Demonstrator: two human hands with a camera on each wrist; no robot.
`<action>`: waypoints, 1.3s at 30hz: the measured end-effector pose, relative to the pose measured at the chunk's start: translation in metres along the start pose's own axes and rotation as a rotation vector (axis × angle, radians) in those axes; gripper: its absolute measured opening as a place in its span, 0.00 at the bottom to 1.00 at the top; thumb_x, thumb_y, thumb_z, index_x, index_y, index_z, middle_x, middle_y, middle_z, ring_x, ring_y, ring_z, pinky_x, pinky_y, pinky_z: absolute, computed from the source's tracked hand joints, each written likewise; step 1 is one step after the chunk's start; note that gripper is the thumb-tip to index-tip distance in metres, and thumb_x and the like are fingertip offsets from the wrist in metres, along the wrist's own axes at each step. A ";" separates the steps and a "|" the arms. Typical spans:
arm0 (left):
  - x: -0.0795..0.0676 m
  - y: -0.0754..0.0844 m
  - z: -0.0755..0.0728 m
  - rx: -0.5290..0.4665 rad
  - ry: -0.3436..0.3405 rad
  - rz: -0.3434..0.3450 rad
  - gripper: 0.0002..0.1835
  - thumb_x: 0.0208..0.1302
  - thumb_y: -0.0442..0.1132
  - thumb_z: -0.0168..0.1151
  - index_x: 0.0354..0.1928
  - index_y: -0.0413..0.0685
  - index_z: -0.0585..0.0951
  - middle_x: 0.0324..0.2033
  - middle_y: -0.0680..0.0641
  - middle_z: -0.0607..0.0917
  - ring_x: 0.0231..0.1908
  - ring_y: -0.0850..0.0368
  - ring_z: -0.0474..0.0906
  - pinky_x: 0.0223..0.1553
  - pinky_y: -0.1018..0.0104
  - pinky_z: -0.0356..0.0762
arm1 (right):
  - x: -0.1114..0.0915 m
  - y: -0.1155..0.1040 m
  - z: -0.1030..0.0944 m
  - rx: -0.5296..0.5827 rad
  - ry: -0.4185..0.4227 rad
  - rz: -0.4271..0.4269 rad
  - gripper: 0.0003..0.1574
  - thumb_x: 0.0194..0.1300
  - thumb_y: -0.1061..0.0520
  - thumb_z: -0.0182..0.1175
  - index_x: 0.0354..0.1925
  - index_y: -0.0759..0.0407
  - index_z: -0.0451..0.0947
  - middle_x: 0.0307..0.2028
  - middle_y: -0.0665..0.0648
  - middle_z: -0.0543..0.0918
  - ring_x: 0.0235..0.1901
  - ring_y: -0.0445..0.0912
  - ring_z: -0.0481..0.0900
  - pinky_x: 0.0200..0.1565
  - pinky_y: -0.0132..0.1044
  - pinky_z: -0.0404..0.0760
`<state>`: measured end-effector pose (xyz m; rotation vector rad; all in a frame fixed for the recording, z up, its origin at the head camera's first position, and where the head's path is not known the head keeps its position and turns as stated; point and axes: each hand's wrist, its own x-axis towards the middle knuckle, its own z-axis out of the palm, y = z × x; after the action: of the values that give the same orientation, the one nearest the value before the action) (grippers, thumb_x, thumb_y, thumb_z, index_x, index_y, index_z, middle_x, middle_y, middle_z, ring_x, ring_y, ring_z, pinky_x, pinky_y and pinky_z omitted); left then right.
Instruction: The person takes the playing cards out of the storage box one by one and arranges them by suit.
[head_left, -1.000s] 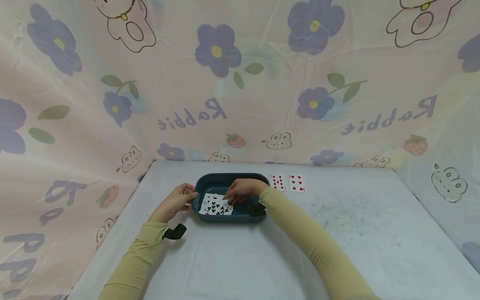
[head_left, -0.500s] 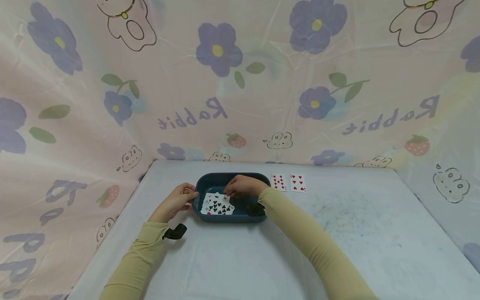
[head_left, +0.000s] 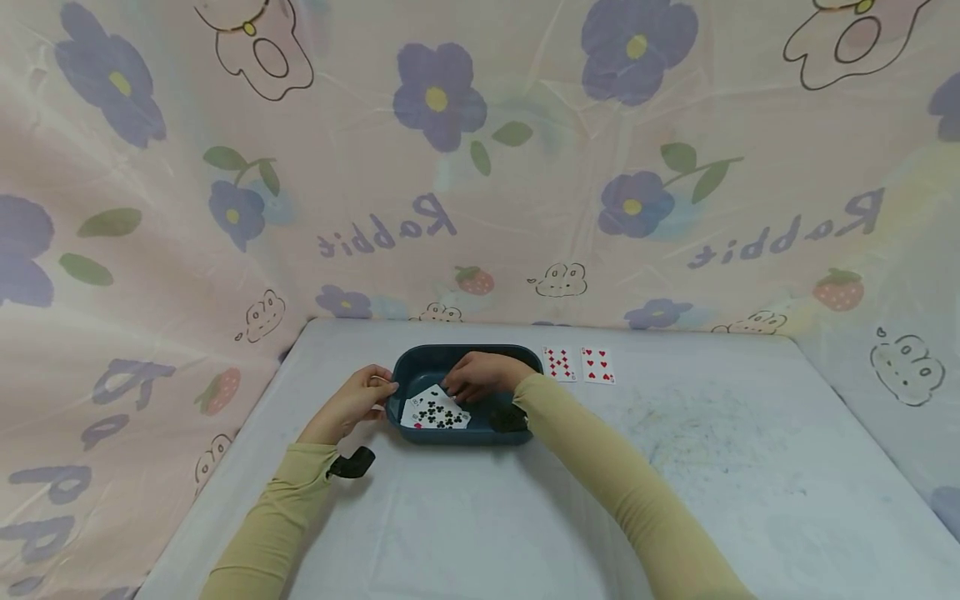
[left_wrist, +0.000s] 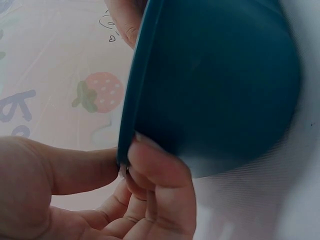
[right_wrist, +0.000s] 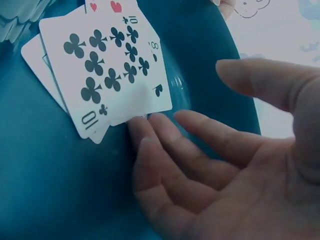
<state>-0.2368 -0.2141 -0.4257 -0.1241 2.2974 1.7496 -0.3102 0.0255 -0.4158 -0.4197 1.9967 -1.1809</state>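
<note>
Head view, left hand [head_left: 356, 402] pinching tray rim [head_left: 461, 436], right hand [head_left: 483, 375] at cards [head_left: 435, 412], grip wide, thumb [right_wrist: 257, 82] apart

One left hand [head_left: 351, 406] and one right hand [head_left: 483, 375] are working at one tub [head_left: 465, 437]! One counter [head_left: 465, 525] is carrying it, two red cards [head_left: 559, 364] are lying outside, and inside, at least three tub cards [head_left: 435, 410] are showing, overlap hiding the exact number.

Head view high, forward-down; wrist views close-up; blue tray [head_left: 465, 437] in all.
</note>
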 end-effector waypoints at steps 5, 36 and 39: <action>0.000 0.001 0.000 0.005 0.007 -0.008 0.13 0.70 0.33 0.54 0.51 0.34 0.66 0.36 0.39 0.75 0.30 0.53 0.74 0.29 0.63 0.76 | 0.001 0.001 0.000 -0.006 -0.016 0.011 0.19 0.69 0.55 0.56 0.53 0.65 0.78 0.45 0.60 0.82 0.44 0.50 0.82 0.46 0.43 0.77; 0.000 0.002 0.000 0.006 0.002 -0.012 0.13 0.70 0.34 0.54 0.51 0.35 0.66 0.37 0.39 0.75 0.33 0.51 0.75 0.32 0.61 0.77 | -0.008 -0.001 -0.009 -0.127 0.093 0.081 0.06 0.60 0.68 0.63 0.39 0.65 0.81 0.29 0.58 0.84 0.30 0.46 0.84 0.36 0.37 0.80; -0.002 0.002 0.000 0.005 -0.005 -0.012 0.13 0.71 0.33 0.53 0.52 0.34 0.65 0.38 0.38 0.75 0.33 0.51 0.75 0.32 0.60 0.77 | -0.009 -0.001 -0.011 -0.091 0.124 0.085 0.07 0.60 0.69 0.62 0.40 0.66 0.80 0.30 0.59 0.84 0.30 0.47 0.84 0.36 0.36 0.81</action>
<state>-0.2356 -0.2138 -0.4230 -0.1320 2.2927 1.7366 -0.3122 0.0372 -0.4078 -0.3097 2.1592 -1.0893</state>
